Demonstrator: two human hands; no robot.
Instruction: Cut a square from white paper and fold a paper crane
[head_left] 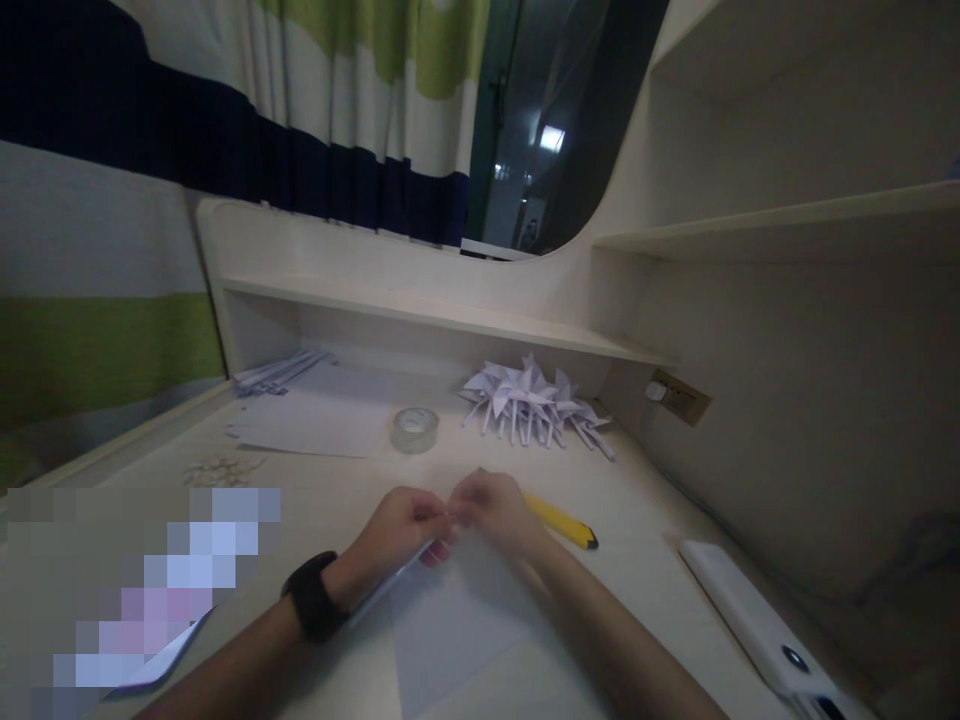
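Note:
Above a sheet of white paper point(457, 630), my two hands meet with their fingertips together. My left hand point(412, 525), with a black watch point(315, 597) on its wrist, is closed around a thin rolled paper stick point(394, 583) that slants back along the forearm. My right hand point(491, 505) is pinched at the stick's upper end. What sits between its fingers is hidden and slightly blurred. Just right of that hand lies a yellow utility knife point(562, 522) with a black end. A roll of clear tape point(414, 430) rests flat beyond the hands.
White paper pinwheels point(532, 395) are heaped at the back right. Paper sheets point(315, 410) and rolled paper sticks point(281, 372) lie back left, near a scatter of small pale pieces point(221, 470). A white device point(750, 610) lies along the right side, below a wall socket point(679, 397).

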